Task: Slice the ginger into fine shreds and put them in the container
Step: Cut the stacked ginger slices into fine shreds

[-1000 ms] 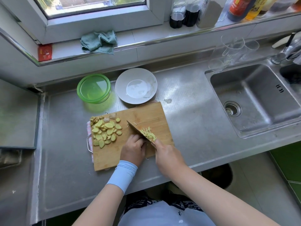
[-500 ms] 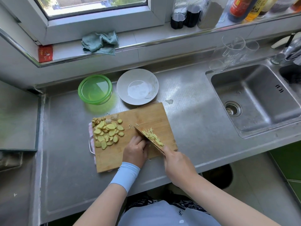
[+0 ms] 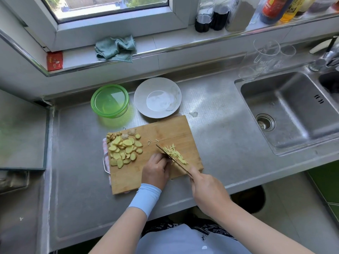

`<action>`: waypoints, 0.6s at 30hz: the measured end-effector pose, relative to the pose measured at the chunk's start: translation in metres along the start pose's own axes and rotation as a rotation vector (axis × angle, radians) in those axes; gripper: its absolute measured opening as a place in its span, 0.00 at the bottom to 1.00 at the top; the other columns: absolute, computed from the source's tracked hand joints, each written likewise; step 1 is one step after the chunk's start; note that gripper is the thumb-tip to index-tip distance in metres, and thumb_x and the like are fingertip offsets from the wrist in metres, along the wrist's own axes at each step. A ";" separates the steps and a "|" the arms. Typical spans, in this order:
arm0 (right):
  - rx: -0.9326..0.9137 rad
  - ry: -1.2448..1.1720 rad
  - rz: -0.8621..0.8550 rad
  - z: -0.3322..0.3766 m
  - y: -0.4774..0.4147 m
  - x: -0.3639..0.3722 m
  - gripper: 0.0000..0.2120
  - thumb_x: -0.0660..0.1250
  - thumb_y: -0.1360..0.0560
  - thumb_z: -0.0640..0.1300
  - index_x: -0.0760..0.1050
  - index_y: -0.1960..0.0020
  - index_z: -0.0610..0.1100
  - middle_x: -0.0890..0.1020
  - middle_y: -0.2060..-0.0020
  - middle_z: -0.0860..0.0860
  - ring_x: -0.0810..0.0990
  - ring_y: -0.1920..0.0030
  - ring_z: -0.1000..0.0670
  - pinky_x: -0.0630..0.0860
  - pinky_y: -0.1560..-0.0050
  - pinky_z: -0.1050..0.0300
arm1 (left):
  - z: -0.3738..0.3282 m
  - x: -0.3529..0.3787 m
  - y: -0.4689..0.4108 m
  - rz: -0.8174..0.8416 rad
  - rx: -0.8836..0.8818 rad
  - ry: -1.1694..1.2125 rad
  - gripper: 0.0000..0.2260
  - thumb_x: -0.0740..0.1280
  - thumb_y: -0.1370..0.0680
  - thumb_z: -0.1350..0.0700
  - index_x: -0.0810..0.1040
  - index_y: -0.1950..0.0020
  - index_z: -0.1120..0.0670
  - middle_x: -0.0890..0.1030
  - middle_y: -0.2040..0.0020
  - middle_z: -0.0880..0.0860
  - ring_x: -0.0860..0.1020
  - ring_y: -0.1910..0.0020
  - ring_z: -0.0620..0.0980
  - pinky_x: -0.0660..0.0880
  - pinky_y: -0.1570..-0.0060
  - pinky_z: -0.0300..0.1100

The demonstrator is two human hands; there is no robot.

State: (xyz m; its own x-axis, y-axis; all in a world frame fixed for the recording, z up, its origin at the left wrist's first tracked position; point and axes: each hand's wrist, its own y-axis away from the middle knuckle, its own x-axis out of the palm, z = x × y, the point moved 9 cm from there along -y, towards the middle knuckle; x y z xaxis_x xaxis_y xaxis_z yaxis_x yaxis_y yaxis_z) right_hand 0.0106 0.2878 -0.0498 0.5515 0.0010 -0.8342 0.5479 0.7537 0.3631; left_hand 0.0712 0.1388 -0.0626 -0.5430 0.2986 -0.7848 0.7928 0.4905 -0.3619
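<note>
A wooden cutting board (image 3: 165,131) lies on the steel counter. A heap of yellow ginger slices (image 3: 123,148) covers its left part. Fine ginger shreds (image 3: 175,154) lie right of a knife blade (image 3: 172,160) that runs diagonally across the board. My right hand (image 3: 207,191) grips the knife's handle at the board's near right corner. My left hand (image 3: 156,170), fingers curled, sits against the blade's left side; whatever ginger it holds down is hidden under the fingers. A green round container (image 3: 109,100) with a clear lid stands behind the board, left of a white plate (image 3: 157,97).
A steel sink (image 3: 289,110) opens to the right, with clear glasses (image 3: 266,54) behind it. Bottles (image 3: 211,13) line the windowsill beside a teal cloth (image 3: 116,48). A glass stove top (image 3: 20,131) lies to the left. The counter's front edge runs under my forearms.
The knife has shifted a little along the board toward me while cutting, and the pile of shreds beside the blade has grown slightly. My left hand stays by the blade.
</note>
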 end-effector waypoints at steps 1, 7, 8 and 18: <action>0.006 -0.002 0.005 0.000 0.000 0.001 0.11 0.54 0.17 0.43 0.63 0.35 0.47 0.73 0.65 0.51 0.72 0.65 0.43 0.68 0.66 0.49 | 0.000 0.001 0.001 0.006 -0.004 0.004 0.06 0.66 0.25 0.59 0.83 0.59 0.57 0.80 0.59 0.53 0.74 0.58 0.51 0.70 0.61 0.38; 0.032 0.004 0.006 0.018 -0.032 0.002 0.12 0.56 0.18 0.41 0.65 0.35 0.45 0.76 0.61 0.46 0.74 0.63 0.40 0.68 0.65 0.51 | 0.004 0.003 0.001 0.016 -0.045 -0.021 0.07 0.66 0.26 0.58 0.82 0.60 0.56 0.78 0.61 0.51 0.73 0.61 0.52 0.71 0.66 0.43; 0.023 0.007 0.003 0.021 -0.037 0.002 0.12 0.56 0.18 0.40 0.65 0.35 0.45 0.78 0.61 0.45 0.76 0.62 0.39 0.67 0.65 0.51 | 0.003 0.003 0.001 0.018 -0.044 -0.025 0.07 0.65 0.26 0.58 0.82 0.60 0.55 0.78 0.61 0.51 0.73 0.61 0.52 0.71 0.66 0.43; -0.003 -0.001 -0.018 -0.002 0.004 0.000 0.19 0.54 0.17 0.44 0.61 0.26 0.50 0.76 0.61 0.50 0.70 0.64 0.46 0.66 0.64 0.51 | 0.002 0.000 0.003 -0.013 -0.038 0.000 0.07 0.66 0.25 0.59 0.83 0.58 0.57 0.81 0.58 0.52 0.75 0.59 0.51 0.71 0.63 0.39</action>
State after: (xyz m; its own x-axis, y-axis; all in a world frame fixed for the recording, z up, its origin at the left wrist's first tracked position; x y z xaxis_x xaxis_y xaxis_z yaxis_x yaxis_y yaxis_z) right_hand 0.0111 0.2920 -0.0494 0.5418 -0.0131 -0.8404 0.5561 0.7553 0.3468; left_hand 0.0740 0.1385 -0.0651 -0.5534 0.2920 -0.7800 0.7745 0.5250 -0.3530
